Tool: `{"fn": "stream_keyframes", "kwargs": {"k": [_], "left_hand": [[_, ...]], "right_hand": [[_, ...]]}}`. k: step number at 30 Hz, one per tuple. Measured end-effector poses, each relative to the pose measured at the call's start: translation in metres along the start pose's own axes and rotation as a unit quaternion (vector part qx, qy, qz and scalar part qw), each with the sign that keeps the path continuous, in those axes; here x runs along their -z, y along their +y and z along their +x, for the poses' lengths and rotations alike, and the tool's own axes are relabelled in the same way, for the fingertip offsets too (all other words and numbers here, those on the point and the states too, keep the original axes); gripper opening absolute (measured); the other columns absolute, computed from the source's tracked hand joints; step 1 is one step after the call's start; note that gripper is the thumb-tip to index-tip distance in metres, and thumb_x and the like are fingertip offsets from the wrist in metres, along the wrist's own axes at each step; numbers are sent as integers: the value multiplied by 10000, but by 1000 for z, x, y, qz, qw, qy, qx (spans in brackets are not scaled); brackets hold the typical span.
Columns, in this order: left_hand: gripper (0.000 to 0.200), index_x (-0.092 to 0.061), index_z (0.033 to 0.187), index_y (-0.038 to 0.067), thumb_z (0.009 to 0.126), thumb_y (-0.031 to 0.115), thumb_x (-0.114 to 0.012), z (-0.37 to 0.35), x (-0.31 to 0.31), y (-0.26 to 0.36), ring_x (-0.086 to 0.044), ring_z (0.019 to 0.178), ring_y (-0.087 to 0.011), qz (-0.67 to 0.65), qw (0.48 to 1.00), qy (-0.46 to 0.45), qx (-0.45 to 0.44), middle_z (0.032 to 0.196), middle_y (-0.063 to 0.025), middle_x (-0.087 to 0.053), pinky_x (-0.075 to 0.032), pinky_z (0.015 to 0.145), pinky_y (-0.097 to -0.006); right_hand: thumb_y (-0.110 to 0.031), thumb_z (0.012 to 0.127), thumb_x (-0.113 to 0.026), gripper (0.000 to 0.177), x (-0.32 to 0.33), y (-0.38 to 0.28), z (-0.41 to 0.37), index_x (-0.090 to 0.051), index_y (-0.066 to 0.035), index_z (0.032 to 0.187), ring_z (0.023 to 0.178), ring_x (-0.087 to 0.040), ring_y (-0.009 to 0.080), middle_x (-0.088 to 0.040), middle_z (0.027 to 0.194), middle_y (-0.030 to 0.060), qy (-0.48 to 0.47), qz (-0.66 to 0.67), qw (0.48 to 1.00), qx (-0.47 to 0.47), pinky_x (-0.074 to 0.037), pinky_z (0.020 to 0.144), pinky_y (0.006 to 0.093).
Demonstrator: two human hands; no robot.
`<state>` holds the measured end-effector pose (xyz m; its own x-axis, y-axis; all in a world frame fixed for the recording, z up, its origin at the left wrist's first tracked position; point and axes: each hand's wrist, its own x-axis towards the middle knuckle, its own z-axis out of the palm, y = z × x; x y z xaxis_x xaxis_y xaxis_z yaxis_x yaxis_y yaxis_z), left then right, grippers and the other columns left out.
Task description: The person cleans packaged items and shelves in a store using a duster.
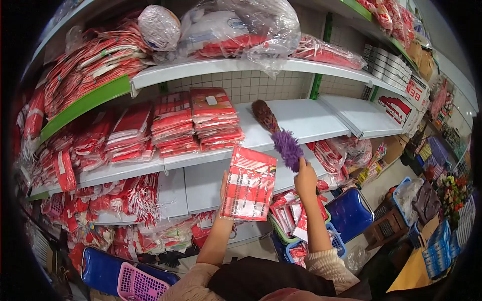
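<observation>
My left hand (224,183) grips a flat, plastic-wrapped red-and-white packet (248,186) from its left side, face up in front of the shelves. Most of that hand's fingers are behind the packet. In my right hand (305,179) is a feather duster (287,149), purple near my fingers and brown at the far end. Its brown tip overlaps the bare part of the middle shelf (311,116). Just left of the tip, neat stacks of similar red-and-white packets (216,116) stand on that shelf.
Bagged goods (236,35) fill the upper shelf. Cartons (401,108) stand at the right end. Below are a blue stool (350,213), baskets (337,241) with red packets, and a pink basket (141,282) on another blue seat (103,271).
</observation>
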<state>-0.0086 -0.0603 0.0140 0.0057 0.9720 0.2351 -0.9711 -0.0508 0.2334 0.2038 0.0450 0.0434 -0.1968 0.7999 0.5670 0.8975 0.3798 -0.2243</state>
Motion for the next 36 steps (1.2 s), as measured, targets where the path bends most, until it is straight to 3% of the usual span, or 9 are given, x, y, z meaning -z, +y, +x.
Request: {"fn": "stream_keyframes", "kwargs": {"k": [5,8,14,20,22,23,25,32,36], "left_hand": [[576,-433,1272,44,908,489,-405,3,24,5,-527,1093,-284,-44,998,-46,-10,1232,-142,-514,-411,946,-455],[574,-435,1271,44,907,488,-406,2,16,2,-528,1090,-283,-7,1000,-5,-22,1230,-140,-516,-410,946,-454],[530,-493,1210,51,901,477,-428,3,24,6,-564,1016,-266,-15,999,7,-46,1148,-120,-568,-450,895,-433],[492,-503,1193,67,904,458,-429,-3,13,8,-569,999,-243,1,995,16,-94,1130,-104,-577,-459,877,-417],[487,-498,1197,76,906,459,-425,-3,3,5,-562,1012,-238,17,993,16,-114,1138,-97,-570,-453,886,-414],[492,-479,1219,85,908,461,-416,-4,8,6,-544,1035,-233,4,993,-61,-98,1162,-95,-551,-440,901,-409],[515,-466,1231,82,904,475,-412,-1,9,-1,-536,1044,-237,11,993,-24,-119,1180,-102,-537,-436,904,-410],[554,-460,1220,49,894,493,-412,10,31,-8,-538,1046,-260,26,997,16,-70,1204,-120,-525,-448,884,-426],[518,-387,1304,57,922,407,-394,12,43,-8,-493,1114,-249,102,992,58,-41,1265,-112,-478,-397,956,-406]], "right_hand": [[-18,734,-517,342,-20,-16,61,-528,11,1075,773,-611,400,-599,906,248,-76,15,997,4,-491,673,475],[-15,724,-531,358,-33,-22,82,-513,10,1081,763,-614,410,-602,889,249,-77,18,997,17,-495,669,477],[-104,711,-639,603,-4,-33,49,-421,-33,1268,978,-549,395,-575,997,232,-61,16,997,33,-459,799,469],[-91,751,-635,514,37,-54,-10,-474,-68,1238,1060,-431,392,-461,1176,180,149,63,978,134,-393,869,425],[-84,775,-626,400,25,-53,-24,-529,-56,1162,908,-525,279,-542,1040,133,126,217,962,108,-433,747,333],[-95,781,-629,386,15,-52,-31,-533,-55,1153,854,-539,243,-558,996,116,74,302,947,76,-436,712,311],[-148,821,-625,352,0,-58,-41,-538,-46,1147,678,-520,109,-570,819,43,31,454,891,7,-409,583,230],[-175,861,-598,406,-18,-58,-49,-507,10,1210,557,-424,27,-482,666,-30,-160,658,724,-130,-324,473,185],[-100,844,-604,425,3,-62,-43,-482,67,1216,542,-411,17,-473,651,-48,-93,719,665,-182,-314,478,171]]}}
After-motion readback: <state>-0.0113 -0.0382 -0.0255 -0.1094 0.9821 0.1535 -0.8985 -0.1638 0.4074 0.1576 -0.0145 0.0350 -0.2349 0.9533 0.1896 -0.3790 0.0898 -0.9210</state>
